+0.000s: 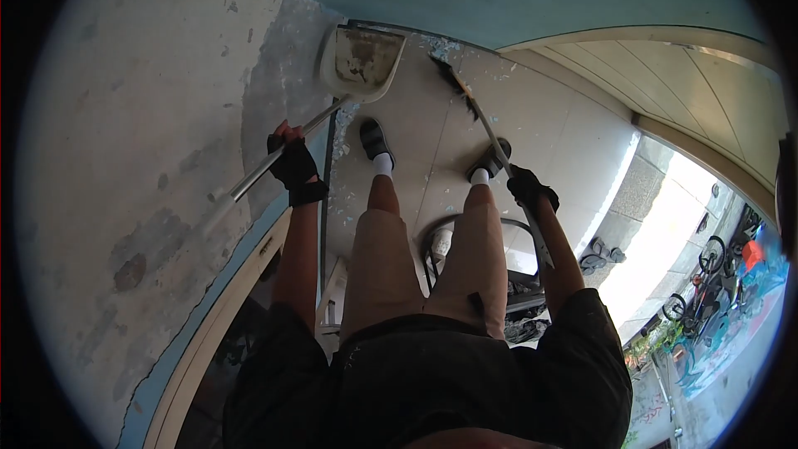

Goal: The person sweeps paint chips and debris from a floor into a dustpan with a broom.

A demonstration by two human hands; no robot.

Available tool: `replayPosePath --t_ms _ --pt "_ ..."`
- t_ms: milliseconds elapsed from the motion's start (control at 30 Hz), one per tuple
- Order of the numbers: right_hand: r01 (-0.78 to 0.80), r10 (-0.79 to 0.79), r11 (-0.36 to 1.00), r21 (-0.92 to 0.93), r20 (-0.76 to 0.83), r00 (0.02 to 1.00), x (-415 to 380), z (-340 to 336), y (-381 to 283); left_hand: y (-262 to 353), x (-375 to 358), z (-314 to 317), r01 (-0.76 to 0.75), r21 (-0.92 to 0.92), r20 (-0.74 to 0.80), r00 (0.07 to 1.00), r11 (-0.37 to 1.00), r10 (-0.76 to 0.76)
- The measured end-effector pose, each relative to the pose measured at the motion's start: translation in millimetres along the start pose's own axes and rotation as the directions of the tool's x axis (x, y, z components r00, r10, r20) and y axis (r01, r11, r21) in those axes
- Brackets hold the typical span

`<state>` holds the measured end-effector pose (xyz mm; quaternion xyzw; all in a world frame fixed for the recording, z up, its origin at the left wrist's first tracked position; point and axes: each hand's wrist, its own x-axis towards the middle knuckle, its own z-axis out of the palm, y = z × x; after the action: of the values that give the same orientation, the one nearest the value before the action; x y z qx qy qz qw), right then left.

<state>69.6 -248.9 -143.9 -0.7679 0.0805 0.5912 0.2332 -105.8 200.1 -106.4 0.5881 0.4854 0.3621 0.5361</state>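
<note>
My left hand [293,162], in a black fingerless glove, is closed round the metal handle of a long-handled dustpan [363,62]. The pan, off-white with brown stains inside, is by the wall corner ahead of my left foot. My right hand [530,189], also gloved in black, grips the pole of a broom [453,79]. The broom's dark bristles touch the floor ahead of my feet, to the right of the dustpan. Pale blue paint flakes [443,48] lie along the wall base near the broom head, and more are scattered along the left wall.
A peeling grey wall [150,116] rises on the left, with a door frame [224,316] lower down. A black-framed chair [524,283] stands behind my legs. Shoes [600,256] lie by the doorway on the right; bicycles [711,256] are outside.
</note>
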Motion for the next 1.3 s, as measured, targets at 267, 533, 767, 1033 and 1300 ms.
replayPosePath --t_ms 267,533,767,1033,1300 --pt "-0.074 0.068 0.986 0.148 0.042 0.997 -64.1 26.9 1.4 43.6 11.2 37.3 -0.033 0.020 -0.097 0.995 0.999 0.035" --pt "-0.026 -0.193 0.817 0.576 0.316 0.929 57.6 98.5 -31.7 48.4 14.2 51.4 -0.119 -0.026 -0.104 0.988 0.993 0.116" --pt "0.144 -0.128 0.896 0.420 -0.066 0.990 35.2 73.4 -26.9 43.8 11.5 27.9 -0.080 0.069 -0.091 0.992 0.994 0.087" --pt "0.121 -0.145 0.942 0.313 0.055 0.988 -9.2 91.9 -15.5 0.8 -50.2 -13.0 -0.116 0.215 -0.022 0.992 0.970 0.124" --pt "-0.285 -0.282 0.474 0.833 0.451 0.847 101.8 96.0 -89.5 -11.7 -79.4 -29.0 -0.106 0.224 -0.100 0.986 0.969 0.131"
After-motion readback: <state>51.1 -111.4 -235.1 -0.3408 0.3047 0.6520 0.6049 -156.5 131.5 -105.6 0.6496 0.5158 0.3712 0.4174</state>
